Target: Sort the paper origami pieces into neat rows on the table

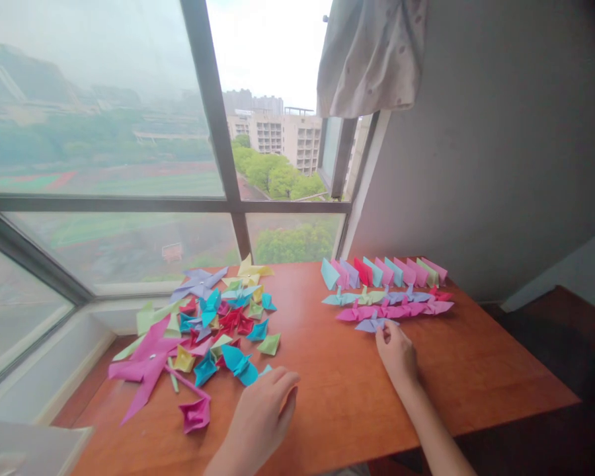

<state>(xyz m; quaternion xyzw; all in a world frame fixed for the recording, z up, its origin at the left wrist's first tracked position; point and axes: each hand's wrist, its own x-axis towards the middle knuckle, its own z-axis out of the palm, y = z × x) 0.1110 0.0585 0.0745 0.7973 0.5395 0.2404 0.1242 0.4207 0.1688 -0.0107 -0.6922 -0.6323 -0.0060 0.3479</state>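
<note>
My right hand [397,352] has its thumb and fingers pinched on a lavender paper crane [369,324] at the front of the rows on the right. Directly behind it stands a row of pink paper cranes [384,309], with a row of mixed-colour cranes [371,296] farther back. My left hand [265,416] is raised over the table's front, its fingers curled in toward the thumb, and nothing shows between them. Just beyond it lies a blue folded paper crane [240,365]. A small light blue paper piece [266,370] is partly hidden behind that hand.
Folded pieces, including a yellow one [183,359] and a magenta one [195,415], lie heaped left on the brown table [322,403]. Pinwheels, one large and pink [151,357], edge the heap. Folded paper [384,272] stands lined up at the back right. Windows [104,205] rise behind.
</note>
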